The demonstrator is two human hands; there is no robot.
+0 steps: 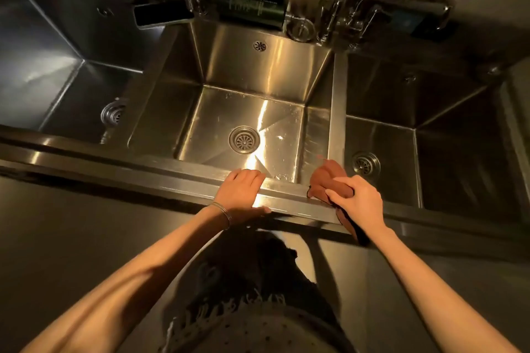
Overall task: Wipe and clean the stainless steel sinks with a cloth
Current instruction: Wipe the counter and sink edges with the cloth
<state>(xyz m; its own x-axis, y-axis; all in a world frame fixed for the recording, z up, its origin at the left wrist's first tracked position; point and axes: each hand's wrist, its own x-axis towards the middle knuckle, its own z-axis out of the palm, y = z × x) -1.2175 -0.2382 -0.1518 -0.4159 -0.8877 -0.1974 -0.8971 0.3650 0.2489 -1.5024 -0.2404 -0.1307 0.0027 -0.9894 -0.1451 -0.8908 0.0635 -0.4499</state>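
Note:
Three stainless steel sinks stand side by side: the left sink [57, 71], the middle sink [229, 74] and the right sink [401, 112]. My right hand [357, 200] grips a bunched brown cloth [325, 178] on the front rim, at the near corner where the divider [337, 112] between middle and right sink meets the front edge. Part of the cloth hangs down over the front. My left hand [243, 189] holds the front rim [143, 178] of the middle sink, fingers curled over its inner lip and thumb along the outer edge.
Each basin has a round drain, such as the middle drain [244, 139]. Faucets [401, 6] and handles line the back ledge, with a dark bottle [252, 8] and a dark holder [160, 16] there. The room is dim.

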